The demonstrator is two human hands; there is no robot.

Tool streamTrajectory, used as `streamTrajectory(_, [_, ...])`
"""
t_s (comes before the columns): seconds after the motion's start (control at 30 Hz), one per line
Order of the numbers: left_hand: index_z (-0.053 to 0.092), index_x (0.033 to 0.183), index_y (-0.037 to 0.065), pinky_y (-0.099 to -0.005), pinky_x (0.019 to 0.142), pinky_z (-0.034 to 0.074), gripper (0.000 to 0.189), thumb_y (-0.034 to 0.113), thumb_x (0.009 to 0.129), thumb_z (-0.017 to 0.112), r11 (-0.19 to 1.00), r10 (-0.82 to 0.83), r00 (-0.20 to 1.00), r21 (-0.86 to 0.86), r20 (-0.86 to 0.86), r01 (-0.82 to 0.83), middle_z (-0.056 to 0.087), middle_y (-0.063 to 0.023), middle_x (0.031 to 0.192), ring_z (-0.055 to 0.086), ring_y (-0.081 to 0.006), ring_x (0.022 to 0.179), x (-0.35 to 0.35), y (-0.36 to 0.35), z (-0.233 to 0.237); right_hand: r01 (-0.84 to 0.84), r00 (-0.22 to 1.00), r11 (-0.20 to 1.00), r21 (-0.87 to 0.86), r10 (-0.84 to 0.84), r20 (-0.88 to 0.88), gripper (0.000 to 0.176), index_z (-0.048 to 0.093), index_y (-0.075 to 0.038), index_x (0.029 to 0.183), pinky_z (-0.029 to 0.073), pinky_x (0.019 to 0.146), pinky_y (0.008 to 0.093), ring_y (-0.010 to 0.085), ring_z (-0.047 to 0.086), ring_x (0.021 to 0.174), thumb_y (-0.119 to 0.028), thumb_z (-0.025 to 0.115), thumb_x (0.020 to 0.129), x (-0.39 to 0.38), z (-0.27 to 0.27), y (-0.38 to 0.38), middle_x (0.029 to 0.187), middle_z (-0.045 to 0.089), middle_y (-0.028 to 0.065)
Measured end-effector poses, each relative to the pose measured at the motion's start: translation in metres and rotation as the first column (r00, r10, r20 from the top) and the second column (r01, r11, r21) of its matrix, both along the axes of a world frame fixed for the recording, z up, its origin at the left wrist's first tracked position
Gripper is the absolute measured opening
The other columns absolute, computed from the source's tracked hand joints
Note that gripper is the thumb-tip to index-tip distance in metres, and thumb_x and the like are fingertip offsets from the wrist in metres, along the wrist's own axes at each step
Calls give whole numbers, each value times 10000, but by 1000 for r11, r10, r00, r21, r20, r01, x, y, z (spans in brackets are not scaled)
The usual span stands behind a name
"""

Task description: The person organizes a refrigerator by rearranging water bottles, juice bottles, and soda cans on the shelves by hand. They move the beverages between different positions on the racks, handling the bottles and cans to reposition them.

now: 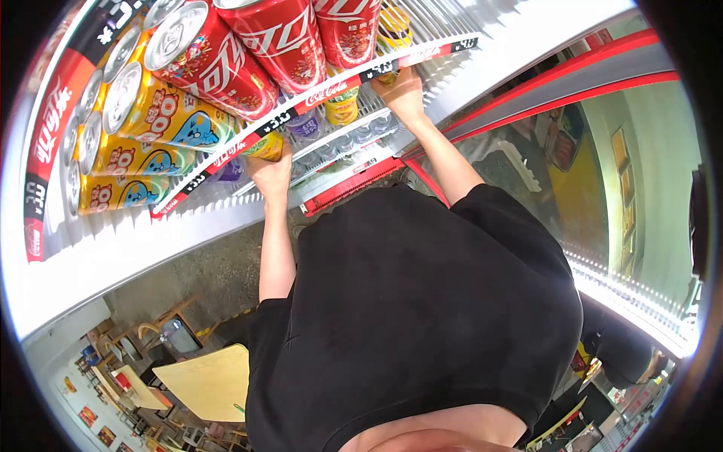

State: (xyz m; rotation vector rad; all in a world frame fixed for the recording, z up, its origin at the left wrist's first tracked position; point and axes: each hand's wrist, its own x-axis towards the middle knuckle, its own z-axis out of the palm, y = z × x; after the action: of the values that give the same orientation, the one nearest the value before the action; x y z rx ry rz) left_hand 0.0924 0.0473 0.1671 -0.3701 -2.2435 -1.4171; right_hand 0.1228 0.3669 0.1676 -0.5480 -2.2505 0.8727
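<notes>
My left hand (pixel 271 172) is closed round a yellow drink container (pixel 266 146) just under the front strip of the upper wire shelf. My right hand (pixel 401 96) reaches to the same shelf level further right, its fingers curled at another yellow drink container (pixel 387 78) that the strip partly covers. Between the hands, a yellow-and-green drink container (pixel 341 111) and a purple one (pixel 305 125) stand on the lower shelf. Parts of the fingers on both hands are hidden behind the containers and the strip.
Red cola cans (pixel 282 45) and yellow cans (pixel 166 109) fill the upper shelf above its price strip (pixel 324 94). Clear bottles (pixel 346 143) sit lower down. The red-edged cooler door (pixel 542 90) stands open at right. A wooden table (pixel 203 383) is behind, and a person (pixel 621 354) at lower right.
</notes>
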Motion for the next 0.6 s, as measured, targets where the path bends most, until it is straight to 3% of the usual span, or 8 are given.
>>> streamTrajectory(0.07, [618,1162,-36,-410,844,567,502,150,761,856,1000,-8,1000,16,25,7,717,-204,1036,726,-311,934,3,1,5,-36,998,990,-134,42,40,688,552,48,1223,565,858,452,406,712,975,-247,899,708,-3,-6,4,1045,721,230])
streamTrajectory(0.3, [598,1175,-29,-447,838,568,552,196,753,874,999,45,998,-30,49,-43,708,-228,1057,723,-369,953,1,2,4,6,1000,999,-51,-4,27,742,543,-3,1295,553,908,459,410,694,1042,-260,883,687,1,10,-4,1117,698,244])
streamTrajectory(0.37, [578,1198,-31,-452,849,565,601,220,749,889,994,89,995,-65,-34,-91,698,-240,1088,716,-379,976,2,3,4,-1,1000,1000,-31,1,2,781,506,-5,1326,557,900,466,421,696,1033,-280,874,695,0,10,-4,1122,695,251])
streamTrajectory(0.47, [548,1239,-38,-463,876,555,658,244,759,899,994,84,995,-65,-52,-87,679,-255,1130,699,-410,1022,4,2,10,-9,998,996,-90,16,69,821,399,13,1369,554,882,518,495,669,1015,-241,836,722,7,19,-11,1064,683,303])
streamTrajectory(0.6, [565,1234,-26,-471,855,555,621,216,762,889,998,40,998,-45,-42,-42,688,-244,1082,693,-430,978,4,3,14,-4,994,983,-184,25,109,789,425,31,1306,565,865,522,472,690,1007,-228,852,695,18,26,-19,1043,687,309])
